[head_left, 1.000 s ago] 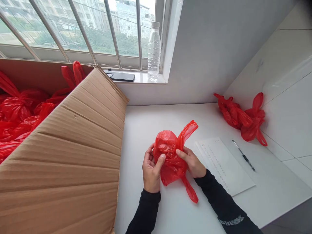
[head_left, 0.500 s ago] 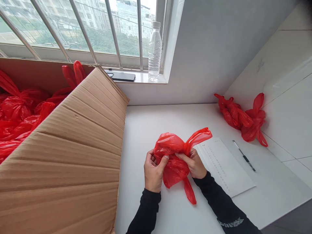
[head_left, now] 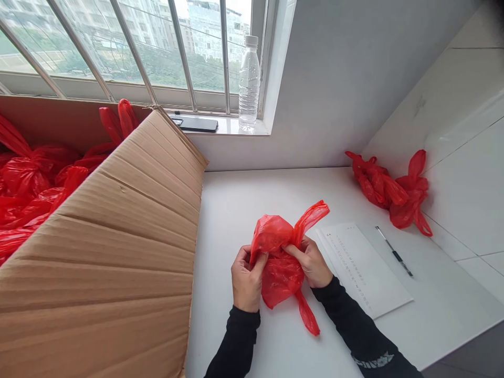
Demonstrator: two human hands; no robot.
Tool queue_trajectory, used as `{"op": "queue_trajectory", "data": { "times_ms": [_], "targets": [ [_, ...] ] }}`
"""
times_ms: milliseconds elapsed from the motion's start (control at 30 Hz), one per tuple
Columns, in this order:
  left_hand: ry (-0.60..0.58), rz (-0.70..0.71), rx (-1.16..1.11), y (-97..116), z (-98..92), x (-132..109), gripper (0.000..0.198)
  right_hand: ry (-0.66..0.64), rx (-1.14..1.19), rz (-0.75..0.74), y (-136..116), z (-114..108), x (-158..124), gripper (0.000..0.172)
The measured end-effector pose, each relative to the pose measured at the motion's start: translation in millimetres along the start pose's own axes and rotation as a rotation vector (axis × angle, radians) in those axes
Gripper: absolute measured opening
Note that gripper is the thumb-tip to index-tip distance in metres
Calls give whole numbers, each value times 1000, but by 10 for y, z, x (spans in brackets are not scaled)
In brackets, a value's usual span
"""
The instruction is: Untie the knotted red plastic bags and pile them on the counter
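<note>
Both of my hands grip a red plastic bag (head_left: 281,273) over the white table. My left hand (head_left: 247,278) pinches the bag's left side, thumb on top and the other fingers partly hidden behind the plastic. On the right, my right hand (head_left: 311,262) holds the gathered part near the knot, its thumb pressing into the bag. One handle loop sticks up to the upper right, and another end hangs toward the lower right. What the bag contains, if anything, I cannot make out.
A large cardboard box (head_left: 118,252) with several red bags (head_left: 31,173) stands at left. To the right are a paper pad (head_left: 364,270), a pen (head_left: 394,252) and more red bags (head_left: 389,191) by the wall. A bottle (head_left: 249,84) and a phone (head_left: 197,124) rest on the windowsill.
The upper handle loop of the bag has swung left and more upright. My right hand has shifted slightly left and up, and the lower end hangs a little further down.
</note>
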State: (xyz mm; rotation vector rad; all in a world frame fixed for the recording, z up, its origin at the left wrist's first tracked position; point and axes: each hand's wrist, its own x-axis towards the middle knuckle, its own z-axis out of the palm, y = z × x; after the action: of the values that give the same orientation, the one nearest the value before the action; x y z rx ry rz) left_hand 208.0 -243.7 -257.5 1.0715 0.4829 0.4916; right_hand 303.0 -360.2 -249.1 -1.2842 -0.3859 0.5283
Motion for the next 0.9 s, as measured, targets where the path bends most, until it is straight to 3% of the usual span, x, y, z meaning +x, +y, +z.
{"op": "queue_trajectory", "data": {
  "times_ms": [333, 533, 700, 900],
  "targets": [
    [-28, -25, -55, 9, 2, -13, 21, 110, -53, -114, 3, 33, -50, 16],
    [7, -27, -119, 17, 13, -22, 22, 69, -68, -122, -13, 45, -75, 13],
    [-47, 1, -112, 53, 18, -21, 27, 90, -63, -116, -4, 33, -69, 13],
    [0, -20, -141, 3, 9, -9, 27, 6, -55, -80, -21, 27, -60, 15]
  ]
}}
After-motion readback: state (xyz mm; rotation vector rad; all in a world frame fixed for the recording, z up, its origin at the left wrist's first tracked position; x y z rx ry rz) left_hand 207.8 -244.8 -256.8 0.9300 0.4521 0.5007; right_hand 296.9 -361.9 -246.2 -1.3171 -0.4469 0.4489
